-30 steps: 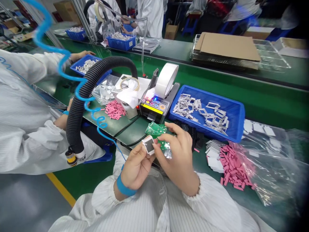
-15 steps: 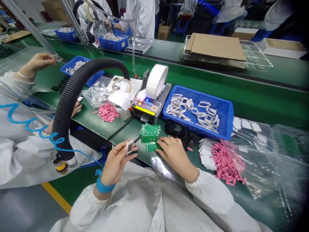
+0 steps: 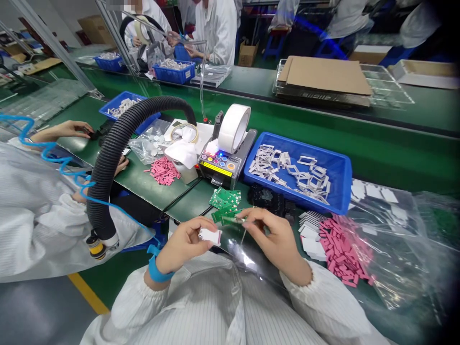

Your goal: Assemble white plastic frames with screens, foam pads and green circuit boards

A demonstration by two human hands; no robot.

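A thin sliver [image 3: 243,235] in the right hand [image 3: 271,242], too fine to identify; bagged green boards [image 3: 434,225] blurred at the edge.

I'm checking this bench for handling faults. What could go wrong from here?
The small white frame pinched in the left hand might slip from the fingers. The green circuit board in the right hand is close to the other boards and could knock them. The blue coiled cord near the wrist strap might snag.
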